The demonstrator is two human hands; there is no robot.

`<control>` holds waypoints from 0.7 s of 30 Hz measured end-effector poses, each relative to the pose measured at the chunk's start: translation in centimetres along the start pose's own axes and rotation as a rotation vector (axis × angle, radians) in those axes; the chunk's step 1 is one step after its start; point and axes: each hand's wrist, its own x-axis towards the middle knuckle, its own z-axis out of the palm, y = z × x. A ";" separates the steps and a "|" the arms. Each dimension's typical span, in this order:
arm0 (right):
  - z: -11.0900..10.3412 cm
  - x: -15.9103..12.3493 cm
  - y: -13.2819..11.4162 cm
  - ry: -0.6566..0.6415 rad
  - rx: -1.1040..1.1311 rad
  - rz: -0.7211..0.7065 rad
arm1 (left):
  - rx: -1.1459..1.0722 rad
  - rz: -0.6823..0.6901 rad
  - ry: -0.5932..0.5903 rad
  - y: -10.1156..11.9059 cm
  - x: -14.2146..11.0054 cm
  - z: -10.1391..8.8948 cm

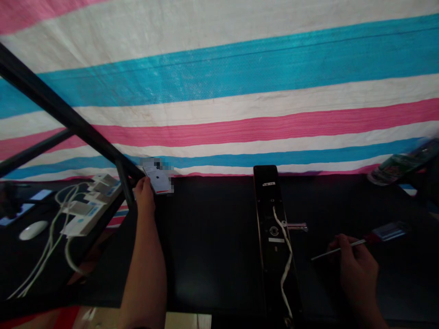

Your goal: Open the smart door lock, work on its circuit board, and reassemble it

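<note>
At the back left of the black table, my left hand [143,191] is closed on the near left edge of a phone [158,178], whose lit screen is partly blurred out. My right hand [356,262], at the right, pinches the metal shaft of a screwdriver [386,232]. Its bare tip points left, and the clear and red handle lies out to the right. Between my hands lies a long black door lock panel [267,192] with a silver lever handle [297,226] sticking out to the right. A white cable [286,265] runs down along the panel.
On the left table are a white power strip [84,224] with plugs and cables, and a white mouse [33,230]. A dark metal frame bar [85,135] slants above it. A plastic bottle [391,169] lies at the back right, against a striped tarp [222,82].
</note>
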 end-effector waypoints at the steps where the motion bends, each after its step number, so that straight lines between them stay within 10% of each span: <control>1: 0.0 0.0 -0.1 0.002 0.004 -0.001 | -0.009 -0.010 -0.001 0.1 0.0 -0.1; 21: 0.0 -0.1 0.0 -0.006 0.015 0.014 | 0.285 -0.096 -0.497 1.8 -0.9 -3.0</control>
